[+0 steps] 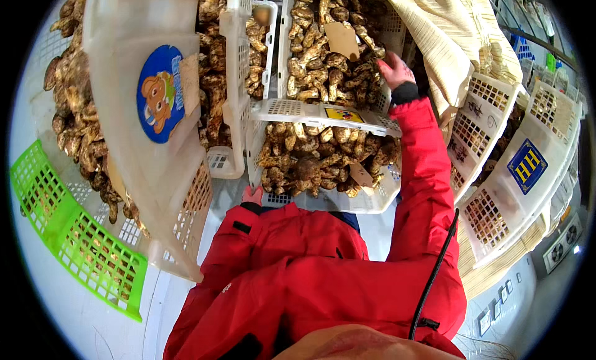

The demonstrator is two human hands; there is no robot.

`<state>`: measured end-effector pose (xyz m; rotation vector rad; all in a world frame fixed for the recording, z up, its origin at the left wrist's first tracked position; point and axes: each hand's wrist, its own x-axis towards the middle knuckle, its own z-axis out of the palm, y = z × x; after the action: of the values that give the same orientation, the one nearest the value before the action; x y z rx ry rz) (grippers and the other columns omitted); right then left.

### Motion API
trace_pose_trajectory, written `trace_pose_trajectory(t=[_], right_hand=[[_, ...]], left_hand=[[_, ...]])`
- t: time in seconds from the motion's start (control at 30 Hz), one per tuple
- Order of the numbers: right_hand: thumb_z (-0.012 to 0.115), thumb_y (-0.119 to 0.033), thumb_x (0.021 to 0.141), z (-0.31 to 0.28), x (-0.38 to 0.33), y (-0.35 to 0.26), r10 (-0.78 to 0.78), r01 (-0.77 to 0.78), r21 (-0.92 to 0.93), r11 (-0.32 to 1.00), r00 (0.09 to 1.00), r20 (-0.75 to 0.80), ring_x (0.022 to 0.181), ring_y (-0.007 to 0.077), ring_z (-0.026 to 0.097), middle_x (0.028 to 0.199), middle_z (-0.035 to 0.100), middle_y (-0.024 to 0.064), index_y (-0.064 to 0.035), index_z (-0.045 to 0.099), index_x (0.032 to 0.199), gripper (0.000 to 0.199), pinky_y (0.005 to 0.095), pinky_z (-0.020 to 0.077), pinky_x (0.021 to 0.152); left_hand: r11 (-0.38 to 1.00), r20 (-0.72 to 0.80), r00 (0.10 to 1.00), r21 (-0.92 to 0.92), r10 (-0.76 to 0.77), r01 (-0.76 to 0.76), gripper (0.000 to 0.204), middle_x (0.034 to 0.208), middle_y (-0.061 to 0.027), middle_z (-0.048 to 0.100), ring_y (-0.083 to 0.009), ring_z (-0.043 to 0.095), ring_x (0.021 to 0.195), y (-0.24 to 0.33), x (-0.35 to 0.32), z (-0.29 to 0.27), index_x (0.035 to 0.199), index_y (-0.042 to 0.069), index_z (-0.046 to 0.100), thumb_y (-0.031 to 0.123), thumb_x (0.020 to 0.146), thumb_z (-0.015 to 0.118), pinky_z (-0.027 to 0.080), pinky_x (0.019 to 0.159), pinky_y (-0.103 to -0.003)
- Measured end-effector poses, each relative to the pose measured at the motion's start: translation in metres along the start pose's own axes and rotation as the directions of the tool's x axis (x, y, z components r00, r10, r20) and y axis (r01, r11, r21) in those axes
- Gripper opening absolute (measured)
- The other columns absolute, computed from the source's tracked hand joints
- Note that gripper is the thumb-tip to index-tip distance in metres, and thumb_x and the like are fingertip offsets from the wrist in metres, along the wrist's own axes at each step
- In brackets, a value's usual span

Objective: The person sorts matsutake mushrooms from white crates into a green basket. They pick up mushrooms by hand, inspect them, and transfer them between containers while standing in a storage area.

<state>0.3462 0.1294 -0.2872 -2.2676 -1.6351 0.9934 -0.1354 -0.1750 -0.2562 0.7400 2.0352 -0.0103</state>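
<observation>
My right hand (396, 71) reaches to the right side of the upper white crate (292, 108), its fingers apart beside the mushrooms (335, 77) heaped there. Its fingertips come close to one mushroom at the edge; whether they touch it I cannot make out. Lower and nearer, my left hand (252, 195) is at the near left corner of a second white crate (379, 201), fingers bent against its edge and partly hidden. That crate also holds brown, thick-stemmed mushrooms (307, 167). A tan card (341, 41) lies on the upper heap, and a smaller card tag (362, 175) on the lower one.
Tall white crates (127, 24) with more mushrooms (77, 105) crowd the left, above a green basket panel (93, 242). Cream cloth (456, 34) drapes over the back right. More perforated white crates (528, 167) stand tilted at the right.
</observation>
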Motion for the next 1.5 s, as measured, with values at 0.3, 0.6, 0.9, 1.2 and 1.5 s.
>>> trace_pose_trajectory(t=[0.3,0.6,0.9,1.2,1.5], right_hand=[[0.051,-0.041,0.073,-0.041,-0.135,-0.074,-0.178,0.184,-0.027,0.982,0.972,0.154,0.061,0.0242,0.055,0.066,0.055,0.0111,-0.0091,0.061,0.075,0.033,0.0312,0.0415,0.055],[0.046,-0.052,0.072,-0.029,-0.100,-0.073,0.180,-0.146,-0.164,0.976,0.960,0.214,0.069,0.0243,0.057,0.071,0.059,0.0098,-0.0131,0.061,0.083,0.043,0.0321,0.0432,0.066],[0.049,-0.052,0.070,-0.055,-0.048,-0.102,0.193,-0.149,-0.275,0.950,0.971,0.141,0.082,0.0220,0.057,0.085,0.060,0.0101,-0.0127,0.060,0.094,0.047,0.0304,0.0417,0.074],[0.046,-0.058,0.069,-0.080,0.019,-0.075,0.211,-0.225,-0.199,0.954,0.973,-0.092,0.092,0.0256,0.053,0.097,0.057,0.0115,-0.0120,0.058,0.098,0.055,0.0337,0.0393,0.081],[0.044,-0.057,0.071,-0.079,0.063,-0.079,0.108,-0.142,-0.228,0.963,0.982,-0.152,0.091,0.0251,0.054,0.094,0.058,0.0091,-0.0176,0.056,0.101,0.051,0.0348,0.0395,0.080]], left_hand=[[0.993,0.119,0.991,-0.105,0.063,-0.050,0.028,0.070,-0.0032,0.054,-0.0108,0.049,0.058,-0.038,0.022,0.006,0.096,0.002,0.051,0.016,0.073,0.057,0.039,0.051,-0.026],[0.907,0.054,0.998,-0.421,0.042,-0.015,0.023,0.066,-0.0024,0.054,-0.0099,0.047,0.056,0.035,-0.023,0.015,0.091,0.002,0.051,0.018,0.074,0.055,0.037,0.049,-0.027],[0.919,0.035,0.971,-0.333,0.236,-0.211,0.024,0.067,-0.0027,0.054,-0.0098,0.048,0.058,0.068,0.004,0.017,0.088,0.003,0.054,0.020,0.073,0.057,0.040,0.054,-0.025],[0.897,-0.028,0.959,-0.348,0.282,-0.274,0.038,0.090,-0.0052,0.054,-0.0098,0.050,0.072,0.171,0.050,-0.010,0.113,0.001,0.041,0.016,0.079,0.049,0.039,0.064,-0.020],[0.089,0.768,0.640,-0.638,0.012,0.765,0.019,0.102,-0.0083,0.052,-0.0262,0.049,0.094,0.166,-0.042,0.019,0.093,0.011,0.050,0.025,0.079,0.049,0.039,0.080,-0.047]])
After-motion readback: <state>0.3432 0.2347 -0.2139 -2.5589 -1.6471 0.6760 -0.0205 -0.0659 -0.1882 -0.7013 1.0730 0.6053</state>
